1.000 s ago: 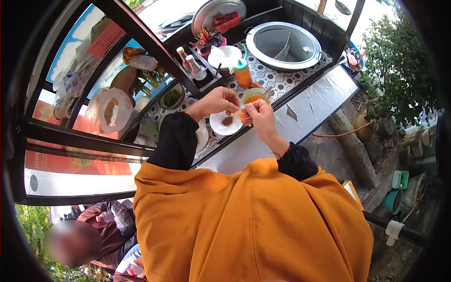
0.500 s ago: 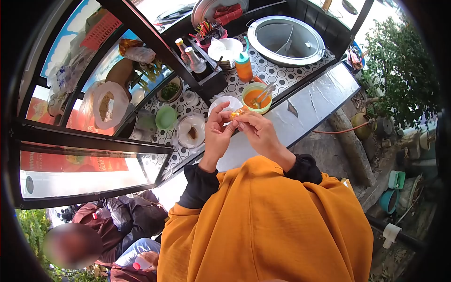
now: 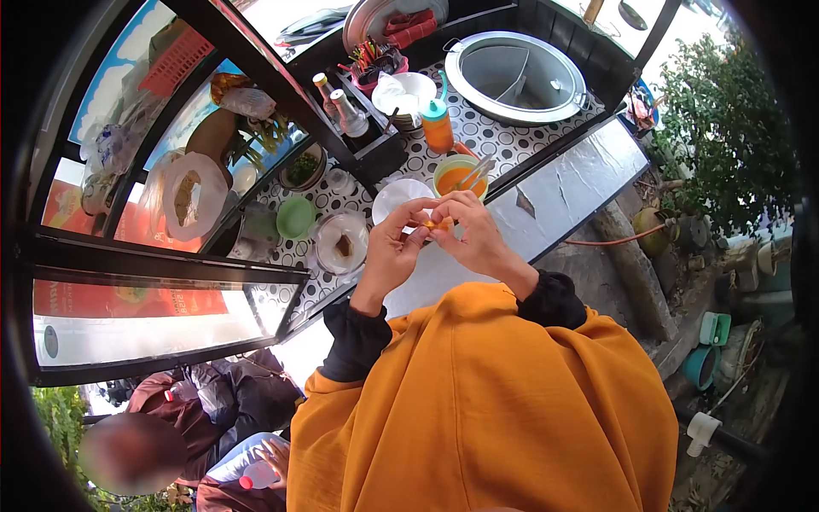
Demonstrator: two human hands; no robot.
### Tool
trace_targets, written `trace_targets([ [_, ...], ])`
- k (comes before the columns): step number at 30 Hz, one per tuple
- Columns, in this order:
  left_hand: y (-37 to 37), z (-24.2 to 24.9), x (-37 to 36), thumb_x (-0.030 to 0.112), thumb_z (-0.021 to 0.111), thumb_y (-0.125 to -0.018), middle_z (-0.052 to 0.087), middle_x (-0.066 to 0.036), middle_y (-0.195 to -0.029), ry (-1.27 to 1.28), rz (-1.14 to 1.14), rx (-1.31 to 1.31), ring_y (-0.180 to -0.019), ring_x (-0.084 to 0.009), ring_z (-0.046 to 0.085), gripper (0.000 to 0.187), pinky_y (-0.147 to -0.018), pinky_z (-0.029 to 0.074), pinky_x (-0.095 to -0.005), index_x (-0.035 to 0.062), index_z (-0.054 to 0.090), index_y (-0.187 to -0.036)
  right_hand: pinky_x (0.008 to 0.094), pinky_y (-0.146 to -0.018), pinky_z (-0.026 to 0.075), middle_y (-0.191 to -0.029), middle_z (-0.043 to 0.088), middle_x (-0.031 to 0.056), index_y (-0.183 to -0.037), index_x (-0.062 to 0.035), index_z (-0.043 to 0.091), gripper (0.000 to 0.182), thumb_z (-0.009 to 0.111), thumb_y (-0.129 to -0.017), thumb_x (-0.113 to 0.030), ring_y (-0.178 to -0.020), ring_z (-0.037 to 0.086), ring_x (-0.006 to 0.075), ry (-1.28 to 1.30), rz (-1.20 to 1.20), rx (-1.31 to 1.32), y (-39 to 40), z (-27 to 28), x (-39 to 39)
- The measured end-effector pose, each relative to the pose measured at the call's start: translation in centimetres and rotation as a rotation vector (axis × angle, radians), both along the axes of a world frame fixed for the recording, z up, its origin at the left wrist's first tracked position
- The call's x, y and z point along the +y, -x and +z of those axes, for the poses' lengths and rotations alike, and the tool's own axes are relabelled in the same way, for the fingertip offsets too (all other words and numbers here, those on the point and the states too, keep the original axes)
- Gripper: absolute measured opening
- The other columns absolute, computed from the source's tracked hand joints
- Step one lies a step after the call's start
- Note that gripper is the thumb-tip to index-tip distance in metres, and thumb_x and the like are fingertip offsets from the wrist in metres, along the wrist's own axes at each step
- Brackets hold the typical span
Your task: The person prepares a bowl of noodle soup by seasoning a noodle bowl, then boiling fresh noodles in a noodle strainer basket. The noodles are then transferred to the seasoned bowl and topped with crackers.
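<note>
A small shiny orange packet [image 3: 438,224] is pinched between the fingertips of both hands, partly hidden by them; its contents are too small to make out. My left hand [image 3: 392,256] holds it from the left with thumb and fingers. My right hand [image 3: 478,241] grips its other side, fingers bent over it. Just beyond the hands sits a light green bowl [image 3: 439,189] of orange sauce with metal cutlery leaning in it. A white plate [image 3: 392,196] lies behind my left hand, partly covered by its fingers.
A large lidless metal pot [image 3: 457,84] stands at the back. Nearer are an orange squeeze bottle [image 3: 438,132], sauce bottles [image 3: 348,115], a green bowl [image 3: 295,218] and a plastic-covered container [image 3: 328,243]. A glass case frame [image 3: 162,266] borders the left. A person [image 3: 230,410] sits lower left.
My left fingers, raised and spread before, have curled in to the packet. My right hand has turned, fingers now bent over it. The seated person's hand has shifted near the bottle.
</note>
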State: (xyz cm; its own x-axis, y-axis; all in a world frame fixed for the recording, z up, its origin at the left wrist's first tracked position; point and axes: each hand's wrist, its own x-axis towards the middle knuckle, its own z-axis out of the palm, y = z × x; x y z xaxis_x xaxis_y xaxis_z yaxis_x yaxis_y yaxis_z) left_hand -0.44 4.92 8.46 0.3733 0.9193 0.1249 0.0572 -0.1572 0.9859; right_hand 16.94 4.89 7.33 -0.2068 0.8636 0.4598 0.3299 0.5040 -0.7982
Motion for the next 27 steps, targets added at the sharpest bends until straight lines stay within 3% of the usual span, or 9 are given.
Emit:
trace_targets([
  [3,-0.7,-0.4,0.3,-0.013,0.053,-0.084,0.062,-0.002,-0.096,0.100,0.048,-0.240,-0.082,-0.0072,0.056,0.036,-0.072,0.050,-0.0207,0.0056,0.059,-0.114,0.0373,-0.080,0.038,-0.087,0.058,0.0040,-0.079,-0.0070,0.055,0.015,0.068,-0.070,-0.009,-0.092,0.051,0.0260,-0.029,0.045,-0.083,-0.5,-0.1,0.7],
  [6,-1.6,-1.3,0.3,-0.012,0.055,-0.084,0.065,-0.002,-0.089,0.073,0.173,-0.272,-0.079,-0.0079,0.060,0.028,-0.072,0.050,-0.0203,0.0033,0.061,-0.107,0.0371,-0.074,0.037,-0.080,0.056,0.0041,-0.077,-0.0067,0.053,0.015,0.066,-0.069,-0.008,-0.085,0.051,0.0251,-0.038,0.041,-0.157,-0.6,-0.1,1.1],
  [12,-4.3,-1.4,-1.4,-0.010,0.061,-0.082,0.068,-0.007,-0.088,-0.236,0.554,0.011,-0.078,-0.0109,0.065,0.014,-0.070,0.052,-0.0214,-0.0003,0.065,-0.091,0.0371,-0.072,0.036,-0.075,0.054,0.0061,-0.075,-0.0066,0.052,0.014,0.064,-0.069,-0.002,-0.076,0.051,0.0263,-0.108,-0.080,-0.107,0.0,-0.7,1.2],
  [13,-4.4,-1.0,-1.5,-0.007,0.061,-0.085,0.068,-0.007,-0.088,-0.316,0.538,0.114,-0.080,-0.0122,0.066,0.011,-0.076,0.051,-0.0222,-0.0018,0.064,-0.094,0.0371,-0.072,0.036,-0.075,0.054,0.0064,-0.076,-0.0066,0.052,0.015,0.064,-0.069,-0.002,-0.076,0.051,0.0265,-0.131,-0.096,-0.101,-0.2,-1.0,1.3],
  [17,-4.7,0.9,-0.4,-0.007,0.062,-0.083,0.066,-0.009,-0.100,-0.252,0.438,0.018,-0.087,-0.0125,0.064,0.019,-0.072,0.052,-0.0228,0.0012,0.067,-0.099,0.0361,-0.074,0.039,-0.076,0.054,0.0072,-0.080,-0.0060,0.052,0.017,0.065,-0.071,0.000,-0.078,0.053,0.0266,-0.109,-0.087,0.042,-1.5,-0.7,2.3],
  [20,-4.1,0.0,1.5,-0.007,0.062,-0.083,0.064,-0.008,-0.101,-0.077,0.204,-0.117,-0.088,-0.0122,0.062,0.019,-0.075,0.051,-0.0222,0.0011,0.067,-0.100,0.0345,-0.074,0.041,-0.077,0.053,0.0074,-0.083,-0.0054,0.053,0.018,0.066,-0.073,0.002,-0.080,0.054,0.0268,0.128,-0.041,0.279,-2.0,-0.2,2.4],
  [24,-4.4,-0.9,4.2,-0.010,0.062,-0.081,0.065,-0.005,-0.093,-0.065,0.033,-0.131,-0.083,-0.0110,0.061,0.017,-0.075,0.050,-0.0238,0.0002,0.067,-0.094,0.0293,-0.073,0.042,-0.081,0.054,0.0055,-0.083,-0.0044,0.053,0.016,0.062,-0.074,0.006,-0.080,0.055,0.0208,0.205,0.240,0.410,-4.8,0.1,4.0],
  [25,-5.1,-1.2,4.8,-0.003,0.064,-0.084,0.065,-0.002,-0.089,-0.028,-0.004,-0.205,-0.079,-0.0087,0.059,0.009,-0.071,0.048,-0.0223,0.0007,0.065,-0.092,0.0279,-0.070,0.042,-0.082,0.054,0.0053,-0.082,-0.0038,0.053,0.015,0.061,-0.073,0.006,-0.079,0.055,0.0181,0.341,0.318,0.515,-5.8,-0.1,4.3],
  [27,-6.4,-2.1,5.8,0.003,0.064,-0.087,0.063,-0.001,-0.088,0.186,0.022,-0.312,-0.077,-0.0070,0.057,0.006,-0.068,0.046,-0.0206,0.0020,0.064,-0.093,0.0277,-0.068,0.042,-0.080,0.054,0.0055,-0.081,-0.0033,0.053,0.014,0.062,-0.074,0.004,-0.078,0.055,0.0178,0.260,0.377,0.438,-7.5,-0.3,5.3],
])
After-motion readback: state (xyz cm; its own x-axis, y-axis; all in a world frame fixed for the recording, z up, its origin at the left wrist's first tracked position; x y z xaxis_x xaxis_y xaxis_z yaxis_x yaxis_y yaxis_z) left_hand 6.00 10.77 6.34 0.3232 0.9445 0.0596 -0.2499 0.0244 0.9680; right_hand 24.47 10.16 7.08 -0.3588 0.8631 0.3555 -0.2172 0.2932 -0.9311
